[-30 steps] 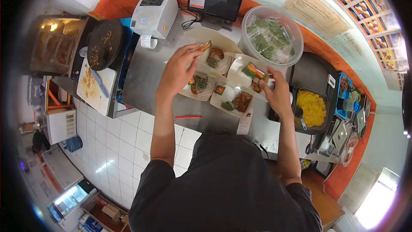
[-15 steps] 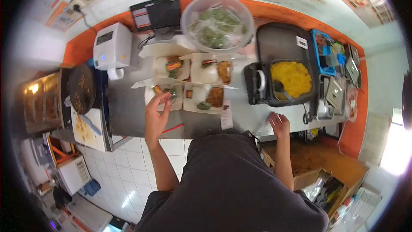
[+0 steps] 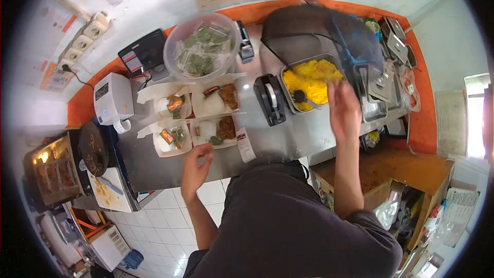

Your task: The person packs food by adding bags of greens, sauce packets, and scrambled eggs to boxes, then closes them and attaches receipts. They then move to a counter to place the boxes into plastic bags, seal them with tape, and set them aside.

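Observation:
Just below the open meal boxes, my left hand (image 3: 196, 169) has its fingers loosely curled with gaps between them and nothing in them. Several white boxes (image 3: 171, 149) hold rice, greens, browned food and small red packets. A paper receipt (image 3: 245, 145) lies at their right side. My right hand (image 3: 345, 108) is raised at the right edge of a metal tray of yellow food (image 3: 310, 80); its fingers are blurred. A dark spoon (image 3: 303, 99) rests in the yellow food. Above the tray a black lid (image 3: 303, 25) is blurred.
A clear tub of green packets (image 3: 201, 46) stands behind the boxes. A black tape dispenser (image 3: 270, 100) is left of the tray. Steel containers (image 3: 374, 108) sit at the right. A white printer (image 3: 112, 99), a cutting board (image 3: 110, 190) and a knife are at the left.
My right hand has risen from the table edge to the yellow food tray. My left hand has drawn back from the front left box. The black lid has moved, and the view has turned right.

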The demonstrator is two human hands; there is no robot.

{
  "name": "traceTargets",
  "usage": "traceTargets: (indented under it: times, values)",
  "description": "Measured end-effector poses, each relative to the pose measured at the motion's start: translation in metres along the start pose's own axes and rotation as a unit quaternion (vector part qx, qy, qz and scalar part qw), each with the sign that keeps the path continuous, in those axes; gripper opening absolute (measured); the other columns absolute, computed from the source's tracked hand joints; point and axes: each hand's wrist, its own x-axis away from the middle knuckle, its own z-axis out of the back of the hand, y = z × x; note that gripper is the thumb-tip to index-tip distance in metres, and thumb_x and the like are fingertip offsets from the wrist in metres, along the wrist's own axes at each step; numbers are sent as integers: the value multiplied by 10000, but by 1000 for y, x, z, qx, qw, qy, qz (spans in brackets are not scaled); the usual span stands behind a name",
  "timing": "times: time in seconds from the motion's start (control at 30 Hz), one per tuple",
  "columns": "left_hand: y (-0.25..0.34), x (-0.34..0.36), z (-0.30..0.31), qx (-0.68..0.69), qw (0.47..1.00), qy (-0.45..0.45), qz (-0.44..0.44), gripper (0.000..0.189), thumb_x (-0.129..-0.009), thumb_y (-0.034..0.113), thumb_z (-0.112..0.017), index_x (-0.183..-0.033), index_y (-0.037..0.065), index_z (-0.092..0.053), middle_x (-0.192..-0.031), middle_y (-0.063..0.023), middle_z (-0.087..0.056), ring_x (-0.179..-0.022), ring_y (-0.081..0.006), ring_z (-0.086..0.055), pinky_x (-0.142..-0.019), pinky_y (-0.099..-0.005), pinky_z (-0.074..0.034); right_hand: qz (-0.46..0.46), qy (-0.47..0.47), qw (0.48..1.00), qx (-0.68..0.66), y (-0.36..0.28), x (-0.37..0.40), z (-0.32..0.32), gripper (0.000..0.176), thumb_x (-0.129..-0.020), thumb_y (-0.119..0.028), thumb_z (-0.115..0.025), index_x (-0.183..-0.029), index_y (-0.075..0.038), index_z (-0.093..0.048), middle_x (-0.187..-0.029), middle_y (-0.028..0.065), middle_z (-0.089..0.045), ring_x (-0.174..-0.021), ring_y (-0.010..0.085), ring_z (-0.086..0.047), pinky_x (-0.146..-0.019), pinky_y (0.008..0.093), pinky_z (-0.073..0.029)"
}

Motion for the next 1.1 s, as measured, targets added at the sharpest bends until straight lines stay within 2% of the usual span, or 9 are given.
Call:
traceTargets:
  times: [0.17,0.27,0.4,0.5,0.87,0.93,1.0,1.07,1.1]
  values:
    - [21,-36,-133,200,900,-387,-8,394,-951,153,-629,-1298,-9,-541,-1169,-137,-665,-1069,-214,-651,-917,-340,-517,66,-103,980,156,-41,-55,-27,369,-987,-131,-549,-1298,62,-497,-1206,191,-618,-1101,263,-624,-981,382,-501]
    - [21,-55,-231,285,832,-475,39,589,-981,156,-585,-1481,-5,-318,-1337,-171,-561,-1166,-239,-601,-942,-338,-506,-131,-13,943,306,-2,-57,88,236,-955,-161,-570,-1099,23,-607,-979,116,-669,-902,240,-665,-836,370,-542]
    - [40,-71,-308,330,865,-337,168,638,-1004,128,-523,-1527,9,-176,-1449,-167,-446,-1235,-269,-548,-1007,-371,-474,-293,164,907,256,51,-40,188,531,-880,41,-433,-1403,80,-346,-1273,263,-527,-1080,357,-625,-876,463,-545]
    - [48,-85,-324,529,775,-237,252,605,-999,74,-491,-1525,31,-195,-1467,-172,-418,-1292,-291,-502,-1063,-409,-433,-295,177,912,225,63,-56,199,589,-854,68,-446,-1429,56,-315,-1322,238,-503,-1155,331,-583,-928,444,-512]
    - [62,-150,-328,624,731,-172,215,556,-945,91,-540,-1460,35,-339,-1487,-143,-393,-1382,-268,-393,-1141,-431,-334,-262,-28,922,283,48,-119,173,601,-861,21,-504,-1440,-5,-343,-1438,129,-475,-1137,236,-597,-930,359,-475]
    - [66,-158,-330,623,732,-170,218,562,-945,97,-542,-1463,32,-331,-1485,-148,-393,-1376,-269,-400,-1140,-432,-335,-268,-65,916,292,46,-137,181,437,-884,-110,-617,-1294,15,-530,-1400,187,-515,-1093,281,-613,-826,380,-512]
    - [69,-162,-328,620,734,-167,221,568,-946,103,-543,-1465,28,-324,-1482,-153,-393,-1370,-269,-406,-1140,-434,-336,-180,-180,648,718,26,-152,155,228,-891,-140,-615,-1045,18,-672,-1295,253,-572,-1049,374,-618,-781,414,-522]
    - [75,-161,-322,599,750,-175,219,600,-945,112,-550,-1475,26,-283,-1459,-166,-416,-1317,-270,-470,-1115,-431,-376,-45,-163,697,697,32,-138,102,175,-866,-145,-622,-839,7,-704,-1095,259,-627,-1000,418,-592,-791,426,-510]
    - [73,-161,-324,599,750,-173,220,600,-945,112,-550,-1475,26,-283,-1459,-166,-416,-1317,-270,-470,-1115,-431,-376,58,-220,630,743,45,-141,93,159,-851,-141,-628,-827,1,-696,-1051,241,-618,-973,401,-589,-795,430,-506]
